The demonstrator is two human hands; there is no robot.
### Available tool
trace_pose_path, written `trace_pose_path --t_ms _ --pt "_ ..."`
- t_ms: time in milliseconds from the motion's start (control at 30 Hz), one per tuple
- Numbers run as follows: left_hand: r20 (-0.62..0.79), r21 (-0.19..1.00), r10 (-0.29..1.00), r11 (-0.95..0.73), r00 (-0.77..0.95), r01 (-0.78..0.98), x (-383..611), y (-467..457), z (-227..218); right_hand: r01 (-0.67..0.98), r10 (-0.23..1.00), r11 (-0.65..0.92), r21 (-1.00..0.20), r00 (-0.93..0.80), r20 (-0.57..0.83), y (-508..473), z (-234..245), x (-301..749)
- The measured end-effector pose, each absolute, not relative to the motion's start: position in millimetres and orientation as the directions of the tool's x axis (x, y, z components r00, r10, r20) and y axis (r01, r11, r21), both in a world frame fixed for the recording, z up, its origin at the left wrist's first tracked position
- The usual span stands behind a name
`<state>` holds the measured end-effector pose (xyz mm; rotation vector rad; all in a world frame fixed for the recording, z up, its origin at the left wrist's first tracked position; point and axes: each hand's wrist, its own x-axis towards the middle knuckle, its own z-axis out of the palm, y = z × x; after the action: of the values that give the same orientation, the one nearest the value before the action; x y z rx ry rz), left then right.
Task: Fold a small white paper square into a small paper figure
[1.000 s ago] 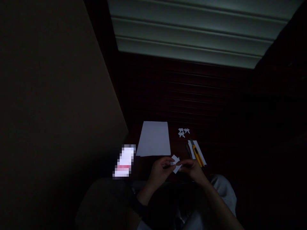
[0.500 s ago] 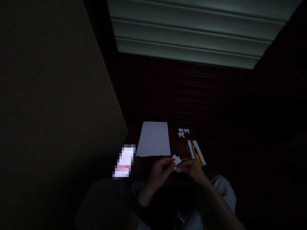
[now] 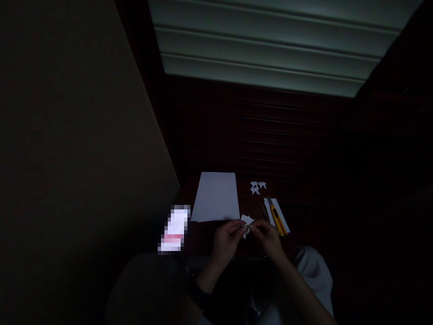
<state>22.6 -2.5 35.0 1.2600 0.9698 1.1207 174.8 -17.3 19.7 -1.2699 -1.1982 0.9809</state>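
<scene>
A small piece of folded white paper (image 3: 247,220), with pointed corners, is held between my two hands over the near edge of the dark table. My left hand (image 3: 227,238) pinches its left side between thumb and fingers. From the right, my right hand (image 3: 269,235) grips the paper too, its thumb and fingertips close to those of the left. The fingers cover part of the paper, and the dim light hides its finer creases. Several little folded white paper figures (image 3: 255,188) lie together farther back on the table.
A white paper sheet or stack (image 3: 216,196) lies at the table's left. To its near left is a bright, pixelated screen (image 3: 175,229). At right, a yellow utility knife (image 3: 277,220) rests on white paper strips (image 3: 283,212), beside a dark pen-like object (image 3: 264,211). A wall rises at left.
The folded paper has turned and shifted slightly away from me. My right hand has moved left and changed its hold, bringing its fingertips nearer to the left ones.
</scene>
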Motion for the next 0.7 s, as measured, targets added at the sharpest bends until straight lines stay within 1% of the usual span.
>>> trace_pose_path --t_ms 133,233,333,400,533,633,700 --pt "0.071 0.990 0.971 -0.041 0.230 -0.132 21.0 -5.7 37.1 0.104 0.981 0.112 -0.988 0.145 0.126 -18.0 21.8 169.9" --pt "0.047 0.992 0.969 -0.016 0.244 -0.128 20.0 -6.5 36.9 0.132 0.976 0.123 -0.984 0.162 0.144 -19.5 25.3 167.6" --pt "0.024 0.994 0.976 0.000 0.216 -0.107 20.0 -6.0 36.5 0.171 0.974 0.137 -0.976 0.159 0.164 -20.7 29.1 167.1" --pt "0.029 0.993 0.980 -0.006 0.197 -0.114 19.7 -5.8 37.5 0.164 0.975 0.139 -0.977 0.151 0.164 -20.5 31.4 168.5" --pt "0.051 0.987 0.973 -0.015 0.223 -0.162 16.9 -6.2 42.6 0.097 0.986 0.107 -0.990 0.115 0.118 -18.1 35.8 175.7" --pt "0.054 0.982 0.963 -0.004 0.263 -0.189 13.9 -6.5 46.8 0.044 0.997 0.065 -0.997 0.046 0.067 -16.0 39.2 182.3" --pt "0.050 0.983 0.957 0.004 0.285 -0.186 12.7 -6.7 48.9 0.040 0.999 0.038 -0.998 0.009 0.039 -15.0 41.3 186.2"
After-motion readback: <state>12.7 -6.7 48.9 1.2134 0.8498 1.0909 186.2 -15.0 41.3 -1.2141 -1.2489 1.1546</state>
